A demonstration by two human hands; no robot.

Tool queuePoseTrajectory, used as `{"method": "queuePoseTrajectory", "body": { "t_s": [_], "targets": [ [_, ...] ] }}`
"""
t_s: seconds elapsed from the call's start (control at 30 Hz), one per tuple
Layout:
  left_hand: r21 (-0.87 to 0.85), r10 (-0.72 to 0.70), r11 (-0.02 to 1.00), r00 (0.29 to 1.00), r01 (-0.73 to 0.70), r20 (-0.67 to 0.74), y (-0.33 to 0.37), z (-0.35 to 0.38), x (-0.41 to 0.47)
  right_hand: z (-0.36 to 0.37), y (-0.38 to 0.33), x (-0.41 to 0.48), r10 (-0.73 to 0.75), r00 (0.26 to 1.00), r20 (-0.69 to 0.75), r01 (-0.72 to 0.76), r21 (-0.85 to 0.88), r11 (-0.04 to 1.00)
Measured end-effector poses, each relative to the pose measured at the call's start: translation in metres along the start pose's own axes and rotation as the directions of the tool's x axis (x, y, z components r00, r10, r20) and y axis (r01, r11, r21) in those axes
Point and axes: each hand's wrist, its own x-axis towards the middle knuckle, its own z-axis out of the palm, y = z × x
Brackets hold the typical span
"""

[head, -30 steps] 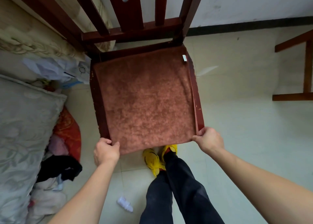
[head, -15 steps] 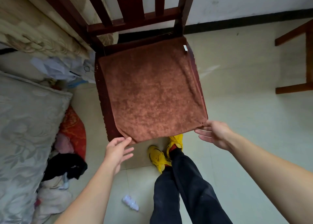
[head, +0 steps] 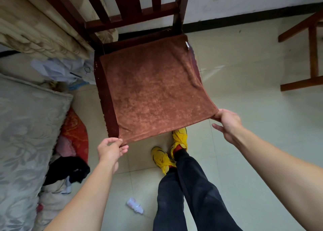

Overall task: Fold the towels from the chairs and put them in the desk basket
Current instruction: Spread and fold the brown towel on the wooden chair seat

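Note:
A rust-brown towel lies spread over the seat of a dark red wooden chair. Its near edge hangs past the seat front. My left hand pinches the towel's near left corner. My right hand pinches the near right corner, pulled out to the right beyond the seat. A small white tag shows at the towel's far right corner. The desk basket is not in view.
A bed with a grey patterned cover fills the left side, with a heap of clothes on the floor beside it. A second wooden chair stands at the right edge. A small white bottle lies on the tiles near my yellow shoes.
Both hands let go of the towel's near edge and opened half a second ago. Now each has closed on a near corner, and the right corner is drawn outward to the right.

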Motion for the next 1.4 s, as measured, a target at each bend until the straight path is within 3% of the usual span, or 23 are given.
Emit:
{"method": "queuePoseTrajectory", "body": {
  "t_s": [0.17, 0.27, 0.37, 0.53, 0.73, 0.9, 1.07, 1.23, 1.4],
  "targets": [
    [0.033, 0.004, 0.999, 0.999, -0.005, 0.042, -0.002, -0.001, -0.006, -0.004, 0.006, 0.007, -0.086, 0.995, 0.051, 0.095, -0.213, 0.972],
    [0.059, 0.0, 0.998, 1.0, 0.0, 0.003, -0.006, -0.005, -0.003, -0.011, 0.014, 0.013, -0.056, 0.992, 0.115, 0.096, -0.38, 0.92],
    [0.075, -0.006, 0.997, 1.0, 0.008, -0.027, -0.011, -0.009, 0.0, -0.016, 0.021, 0.019, -0.014, 0.992, 0.125, 0.065, -0.407, 0.911],
    [0.093, -0.046, 0.995, 0.998, 0.048, -0.032, -0.017, -0.011, 0.006, -0.024, 0.03, 0.014, 0.119, 0.969, 0.214, -0.056, -0.279, 0.959],
    [0.111, -0.122, 0.985, 0.987, 0.134, -0.108, -0.02, -0.01, 0.004, -0.026, 0.037, 0.002, 0.076, 0.993, 0.086, -0.05, -0.27, 0.962],
    [-0.044, -0.122, 0.992, 0.989, 0.118, -0.085, 0.01, -0.01, -0.001, -0.014, 0.0, -0.012, -0.013, 0.995, 0.099, 0.021, -0.082, 0.996],
    [-0.258, -0.125, 0.957, 0.992, 0.129, 0.031, 0.072, -0.009, 0.012, 0.017, -0.068, -0.013, 0.0, 0.987, 0.16, -0.023, 0.145, 0.989],
    [-0.389, -0.124, 0.905, 0.981, 0.174, 0.151, 0.132, 0.003, 0.036, 0.055, -0.125, 0.013, 0.009, 0.975, 0.22, -0.066, 0.252, 0.965],
    [-0.444, -0.154, 0.871, 0.975, 0.211, 0.16, 0.178, 0.029, 0.069, 0.095, -0.163, 0.051, 0.032, 0.968, 0.248, -0.116, 0.332, 0.936]
  ]
}}
